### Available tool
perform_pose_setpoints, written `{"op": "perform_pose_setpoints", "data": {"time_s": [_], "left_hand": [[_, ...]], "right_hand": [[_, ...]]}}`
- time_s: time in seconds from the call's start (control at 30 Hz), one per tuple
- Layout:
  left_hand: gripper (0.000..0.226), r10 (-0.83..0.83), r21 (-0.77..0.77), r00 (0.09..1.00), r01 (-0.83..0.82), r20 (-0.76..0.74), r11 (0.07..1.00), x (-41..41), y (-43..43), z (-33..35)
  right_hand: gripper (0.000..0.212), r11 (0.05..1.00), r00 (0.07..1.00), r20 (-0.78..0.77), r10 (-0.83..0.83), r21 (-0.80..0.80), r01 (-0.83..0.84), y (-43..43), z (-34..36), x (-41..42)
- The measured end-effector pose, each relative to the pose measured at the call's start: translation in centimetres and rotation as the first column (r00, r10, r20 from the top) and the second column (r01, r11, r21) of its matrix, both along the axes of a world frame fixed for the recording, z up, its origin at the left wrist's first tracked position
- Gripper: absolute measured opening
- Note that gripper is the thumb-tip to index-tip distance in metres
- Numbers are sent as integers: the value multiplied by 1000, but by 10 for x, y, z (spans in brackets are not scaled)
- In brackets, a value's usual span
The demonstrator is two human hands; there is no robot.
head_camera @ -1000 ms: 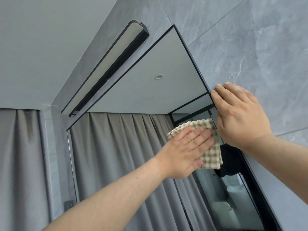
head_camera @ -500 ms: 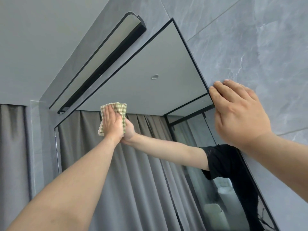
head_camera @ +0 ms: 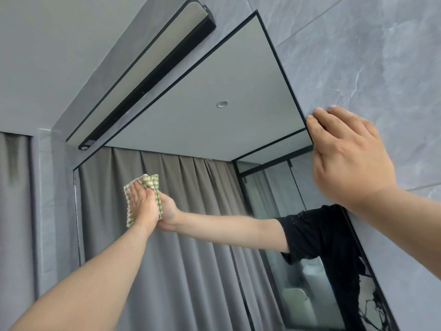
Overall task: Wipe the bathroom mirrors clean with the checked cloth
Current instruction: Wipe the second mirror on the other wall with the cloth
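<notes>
- While our left hand (head_camera: 143, 206) presses flat, fingers straight, the checked cloth (head_camera: 152, 185) lies under them against the mirror (head_camera: 214, 75), near its left edge.
- Our right hand (head_camera: 346, 158) rests at the mirror's right edge, fingers relaxed, holding nothing.

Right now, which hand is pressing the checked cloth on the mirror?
The left hand: it presses the green-and-cream checked cloth flat against the mirror glass. The right hand only rests at the mirror's edge.

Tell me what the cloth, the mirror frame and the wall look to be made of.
Cloth: woven fabric, matte, green and cream checks, soft folds under the left hand.
Mirror frame: thin black edging, probably metal, though painted plastic is possible.
Wall: large grey tiles, marble-look veining with a joint line; likely ceramic or stone.
</notes>
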State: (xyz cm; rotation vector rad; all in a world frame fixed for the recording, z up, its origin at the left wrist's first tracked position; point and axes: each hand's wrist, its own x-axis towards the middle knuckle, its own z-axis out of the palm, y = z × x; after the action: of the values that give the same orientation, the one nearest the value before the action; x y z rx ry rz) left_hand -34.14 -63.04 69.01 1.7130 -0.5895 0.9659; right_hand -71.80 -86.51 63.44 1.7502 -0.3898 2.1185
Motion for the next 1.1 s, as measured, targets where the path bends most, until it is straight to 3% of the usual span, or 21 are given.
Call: {"op": "perform_pose_setpoints", "data": {"time_s": [0.13,0.27,0.43,0.57,0.7,0.8,0.83,0.9,1.0,1.1], "left_hand": [[61,-36,81,987,23,160,996,-17,-13,-14],[71,-95,254,897,-20,432,967,-54,-32,-38],[62,-198,419,688,-167,698,893,-117,-56,-74],[63,-382,585,483,-393,788,709,-165,-65,-101],[57,-590,576,238,-656,771,487,-189,-85,-158],[63,-665,515,81,-703,743,490,-199,-91,-180],[60,-689,524,77,-712,720,468,-207,-90,-174],[51,-699,590,177,-695,693,410,-231,-86,-150],[63,-553,529,171,-609,815,591,-238,-100,-99],[66,-391,513,337,-479,857,712,-233,-111,-40]], "right_hand": [[53,1000,1000,16,-5,-3,5,0,-1,1],[55,1000,1000,5,2,4,-2,1,0,0],[55,1000,1000,1,-6,7,6,1,0,1],[56,1000,1000,-7,-2,15,2,1,-1,0],[54,1000,1000,-17,8,21,-7,2,0,-1],[53,1000,1000,-14,11,21,-11,1,-1,-2],[53,1000,1000,-16,15,23,-14,2,-1,-2],[53,1000,1000,-20,20,22,-19,2,-1,-1],[53,1000,1000,-25,17,16,-17,0,0,-2],[53,999,999,-34,31,21,-30,1,1,-4]]}}
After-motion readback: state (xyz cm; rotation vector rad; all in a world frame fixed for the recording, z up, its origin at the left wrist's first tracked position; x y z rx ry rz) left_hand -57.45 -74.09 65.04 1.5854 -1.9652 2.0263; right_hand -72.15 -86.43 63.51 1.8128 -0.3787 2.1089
